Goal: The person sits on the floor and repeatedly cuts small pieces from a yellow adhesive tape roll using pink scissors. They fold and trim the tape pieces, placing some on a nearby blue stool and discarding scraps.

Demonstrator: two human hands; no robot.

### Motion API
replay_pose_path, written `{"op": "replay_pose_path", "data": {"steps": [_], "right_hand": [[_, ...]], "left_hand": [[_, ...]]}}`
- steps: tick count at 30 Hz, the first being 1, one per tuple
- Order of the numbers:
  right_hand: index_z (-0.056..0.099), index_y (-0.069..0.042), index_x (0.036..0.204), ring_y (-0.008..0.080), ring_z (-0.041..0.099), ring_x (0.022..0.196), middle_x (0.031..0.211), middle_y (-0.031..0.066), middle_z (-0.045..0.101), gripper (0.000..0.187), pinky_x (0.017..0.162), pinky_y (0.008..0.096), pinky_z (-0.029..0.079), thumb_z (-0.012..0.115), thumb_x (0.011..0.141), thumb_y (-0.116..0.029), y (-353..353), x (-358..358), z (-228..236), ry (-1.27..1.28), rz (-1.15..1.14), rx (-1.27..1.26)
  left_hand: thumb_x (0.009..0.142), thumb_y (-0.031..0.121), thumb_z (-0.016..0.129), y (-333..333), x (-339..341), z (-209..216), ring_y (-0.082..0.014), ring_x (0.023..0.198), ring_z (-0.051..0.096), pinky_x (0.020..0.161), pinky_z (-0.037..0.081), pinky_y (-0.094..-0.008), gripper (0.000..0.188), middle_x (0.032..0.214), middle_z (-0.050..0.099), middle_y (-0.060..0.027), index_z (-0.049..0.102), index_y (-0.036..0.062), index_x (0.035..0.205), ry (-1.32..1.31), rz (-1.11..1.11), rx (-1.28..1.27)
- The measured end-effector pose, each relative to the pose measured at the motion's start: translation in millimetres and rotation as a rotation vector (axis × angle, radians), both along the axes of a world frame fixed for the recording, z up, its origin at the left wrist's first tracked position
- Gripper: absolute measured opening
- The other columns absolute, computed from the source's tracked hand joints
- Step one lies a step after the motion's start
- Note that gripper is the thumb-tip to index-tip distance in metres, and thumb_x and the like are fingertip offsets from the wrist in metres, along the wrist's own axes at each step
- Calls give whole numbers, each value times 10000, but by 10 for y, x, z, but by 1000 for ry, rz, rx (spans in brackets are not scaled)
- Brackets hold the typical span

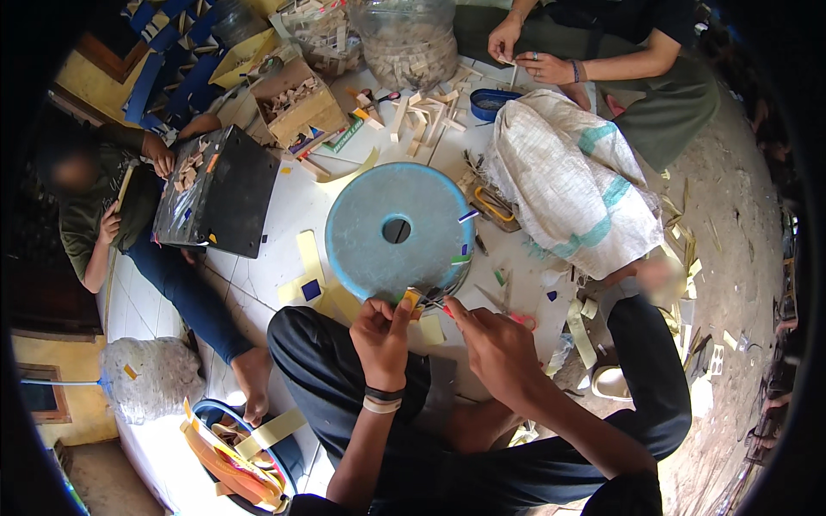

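My left hand [383, 340] pinches a small yellow-orange piece [411, 299] between thumb and fingers, just over the near edge of a round blue stool [361, 215]. My right hand [495, 348] is closed around a pair of scissors [428, 301], whose metal blades reach to the piece. A bit of red handle shows by the fingers; the rest is hidden by the hand. On the stool's right edge lie small blue-and-white strips [468, 216]. Pale yellow strips [310, 254] and a dark blue square [311, 290] lie on the tiles left of the stool.
Wood pieces [422, 116], a cardboard box [297, 103] and a full plastic bag [404, 47] stand beyond the stool. A white sack [576, 172] lies right. Red-handled scissors [522, 321] rest nearby. Two people work, left by a black box [232, 189] and far right. A bucket [284, 447] stands lower left.
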State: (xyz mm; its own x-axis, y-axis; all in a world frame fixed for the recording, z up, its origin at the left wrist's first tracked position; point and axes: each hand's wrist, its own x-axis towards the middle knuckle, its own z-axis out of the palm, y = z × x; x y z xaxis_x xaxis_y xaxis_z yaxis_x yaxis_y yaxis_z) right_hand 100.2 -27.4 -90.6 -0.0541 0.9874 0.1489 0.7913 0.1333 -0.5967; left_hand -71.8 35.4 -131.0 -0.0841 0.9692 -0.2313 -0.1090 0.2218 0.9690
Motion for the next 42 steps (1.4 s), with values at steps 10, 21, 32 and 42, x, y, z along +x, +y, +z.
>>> {"op": "replay_pose_path", "data": {"steps": [10,21,32,42], "right_hand": [[509,-69,1470,265,681,730,904,102,644,703,603,376,572,678,792,6,-42,2,-123,-51,39,-27],[571,-108,1405,283,678,723,891,88,653,620,603,406,566,666,803,5,-408,184,-123,-151,-96,-182],[638,-125,1343,283,679,679,828,98,665,580,593,391,553,677,778,-1,56,-16,64,-74,-45,26],[671,-136,1304,276,673,695,822,84,662,517,615,391,566,662,802,-13,152,6,-17,-136,-55,47]], "left_hand": [[931,4,731,-1,-2,-38,-133,788,716,683,488,-224,274,791,667,-43,495,50,800,-10,6,-20],[953,20,709,11,-11,8,-153,798,735,663,490,-223,272,807,705,-76,483,46,804,73,-30,-26],[962,36,703,24,-5,49,-186,831,757,693,534,-241,272,804,713,-109,481,36,804,117,-75,15],[966,74,710,15,-15,-18,-149,764,738,633,515,-226,276,800,741,-131,488,41,804,142,-69,27]]}}
